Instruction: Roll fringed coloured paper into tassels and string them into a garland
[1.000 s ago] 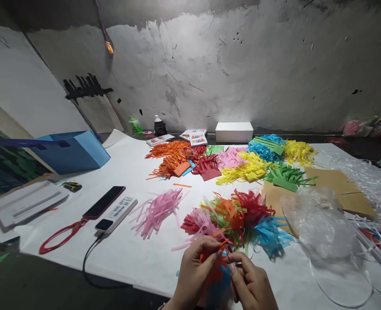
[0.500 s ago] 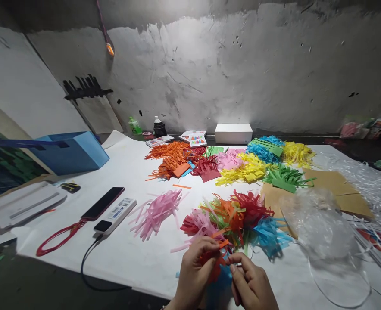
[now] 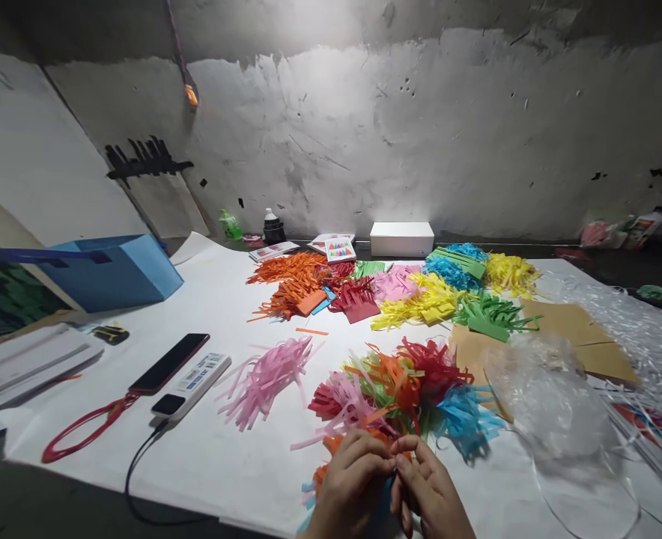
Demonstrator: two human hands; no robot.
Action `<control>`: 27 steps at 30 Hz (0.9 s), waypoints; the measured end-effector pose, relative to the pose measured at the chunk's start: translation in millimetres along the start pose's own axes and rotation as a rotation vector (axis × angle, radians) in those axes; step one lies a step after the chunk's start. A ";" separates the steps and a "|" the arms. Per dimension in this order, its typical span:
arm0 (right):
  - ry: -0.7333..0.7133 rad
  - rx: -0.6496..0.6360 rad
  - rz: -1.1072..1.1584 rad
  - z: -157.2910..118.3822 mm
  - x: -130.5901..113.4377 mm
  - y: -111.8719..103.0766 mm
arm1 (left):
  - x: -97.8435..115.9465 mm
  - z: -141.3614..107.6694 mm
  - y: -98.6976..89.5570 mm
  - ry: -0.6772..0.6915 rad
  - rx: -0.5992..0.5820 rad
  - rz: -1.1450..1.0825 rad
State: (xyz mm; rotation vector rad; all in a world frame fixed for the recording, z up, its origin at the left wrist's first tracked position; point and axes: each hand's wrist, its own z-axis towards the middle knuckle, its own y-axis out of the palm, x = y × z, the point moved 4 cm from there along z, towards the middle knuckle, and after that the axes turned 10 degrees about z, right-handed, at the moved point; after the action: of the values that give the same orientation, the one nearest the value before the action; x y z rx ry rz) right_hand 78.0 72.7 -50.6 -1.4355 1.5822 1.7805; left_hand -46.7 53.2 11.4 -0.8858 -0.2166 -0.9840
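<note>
At the bottom centre, my left hand [image 3: 354,479] has its fingers pressed together over orange paper fringe [image 3: 331,448] and blue strips [image 3: 308,490]. Its fingertips meet those of my right hand [image 3: 427,483], which is pinched closed on something too small to make out. The fingers hide most of what lies between them. Just beyond both hands lies a multicoloured bunch of paper tassels, with orange [image 3: 395,378], red [image 3: 435,367], pink [image 3: 347,404] and blue fringe [image 3: 466,415]. A separate pink tassel [image 3: 269,378] rests to the left.
More coloured tassels [image 3: 421,299] and a white box [image 3: 401,239] are farther back. On the left are a blue bag [image 3: 111,273], a phone [image 3: 174,363] and a white power bank [image 3: 193,385]. Clear plastic [image 3: 556,404] and brown card [image 3: 583,329] lie right.
My hands have come closer together, fingertips now meeting. My left fingers now cover the orange strip that stuck out above them. The whole view has shifted slightly.
</note>
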 end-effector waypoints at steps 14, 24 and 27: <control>-0.355 0.293 0.105 -2.0 -71.2 -34.4 | -16.5 -9.4 -2.9 -0.277 -0.021 -0.047; -0.305 0.116 0.346 -5.2 -79.2 -0.4 | 10.8 -3.0 13.3 -0.230 -0.209 0.076; -0.233 -0.018 0.297 -10.9 -87.4 15.6 | 15.1 -9.1 45.4 -0.147 -0.255 0.113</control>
State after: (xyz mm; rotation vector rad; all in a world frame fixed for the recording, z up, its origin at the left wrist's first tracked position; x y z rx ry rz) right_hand 107.1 88.2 32.6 -0.9939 1.7247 2.0443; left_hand -3.9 48.2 -11.4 -1.1927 -0.1660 -0.8530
